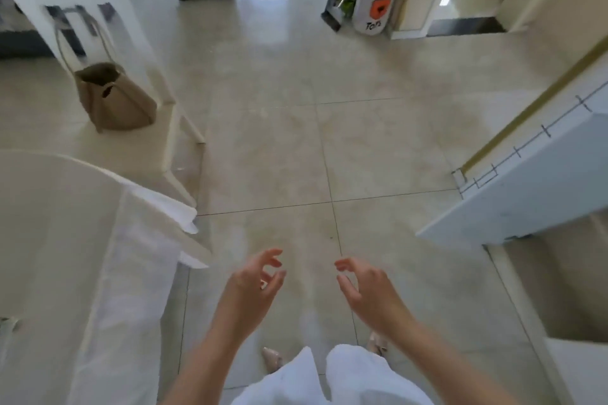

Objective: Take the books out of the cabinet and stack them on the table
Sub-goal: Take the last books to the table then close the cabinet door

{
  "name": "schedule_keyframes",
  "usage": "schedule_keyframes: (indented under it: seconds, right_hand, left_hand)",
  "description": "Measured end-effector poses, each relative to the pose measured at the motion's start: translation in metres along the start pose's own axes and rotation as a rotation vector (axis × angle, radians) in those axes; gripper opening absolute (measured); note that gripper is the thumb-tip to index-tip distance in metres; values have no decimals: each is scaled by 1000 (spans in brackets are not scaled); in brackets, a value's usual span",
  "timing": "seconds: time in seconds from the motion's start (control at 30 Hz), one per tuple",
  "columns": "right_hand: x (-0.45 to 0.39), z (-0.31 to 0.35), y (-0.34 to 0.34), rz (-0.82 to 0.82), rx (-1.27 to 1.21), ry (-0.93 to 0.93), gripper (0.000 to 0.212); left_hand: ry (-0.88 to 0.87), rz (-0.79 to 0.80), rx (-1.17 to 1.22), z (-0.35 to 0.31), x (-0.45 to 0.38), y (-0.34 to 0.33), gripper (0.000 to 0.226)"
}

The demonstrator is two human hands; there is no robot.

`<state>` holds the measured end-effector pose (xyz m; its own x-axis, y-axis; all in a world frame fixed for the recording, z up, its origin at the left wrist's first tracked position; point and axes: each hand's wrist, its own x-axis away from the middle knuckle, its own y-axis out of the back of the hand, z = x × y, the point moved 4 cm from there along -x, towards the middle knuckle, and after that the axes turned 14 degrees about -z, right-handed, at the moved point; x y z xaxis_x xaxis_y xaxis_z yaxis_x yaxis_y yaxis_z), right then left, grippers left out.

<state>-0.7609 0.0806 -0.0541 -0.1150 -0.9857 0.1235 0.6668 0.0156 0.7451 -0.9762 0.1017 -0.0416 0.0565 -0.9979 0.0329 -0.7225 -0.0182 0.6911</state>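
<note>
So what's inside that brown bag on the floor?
The brown bag stands open by the white chair, but only a dark, shadowy inside shows. Whatever might be in it is hidden by its walls.

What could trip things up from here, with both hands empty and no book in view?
Judging by this view:
1. The open cabinet door juts into the walkway on the right; an arm or hip could catch its corner.
2. The draped tablecloth overhangs the table edge, so books set near it might slide.
3. The left hand and right hand hold nothing.
</note>
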Motion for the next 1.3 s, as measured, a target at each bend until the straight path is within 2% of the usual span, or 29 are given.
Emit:
schedule_keyframes:
  seconds: [0.17,0.3,0.47,0.6,0.77,0.9,1.0,1.1,1.17,1.23,1.3]
  right_hand:
    - [23,-109,94,-127,-6,-192,25]
    - [28,-189,173,-234,10,-310,23]
    - [33,-260,250,-376,-4,-420,25]
    - [29,-295,290,-438,-44,-502,24]
    - [7,-316,327,-516,-118,-554,25]
    - [-33,-327,352,-588,-239,-598,24]
    - [-73,-333,369,-654,-347,-638,23]
    - [-117,-338,381,-675,-599,-776,26]
    - [-143,-337,385,-658,-855,-912,35]
    - [-165,-333,386,-634,-1012,-984,51]
    - [-181,-332,387,-616,-1048,-1010,66]
  left_hand:
    - [-139,215,33,-100,-5,-118,17]
    - [-223,370,90,-186,-2,-211,18]
    - [-345,496,75,-273,-10,-295,18]
    - [-397,503,82,-328,-29,-338,21]
    - [-503,408,151,-398,-74,-371,27]
    - [-618,284,269,-466,-131,-392,28]
    - [-640,295,316,-508,-168,-411,24]
    - [-617,465,241,-537,-197,-443,22]
    - [-599,648,150,-549,-211,-466,23]
    - [-475,902,163,-558,-218,-485,24]
    - [-329,1123,178,-566,-221,-499,23]
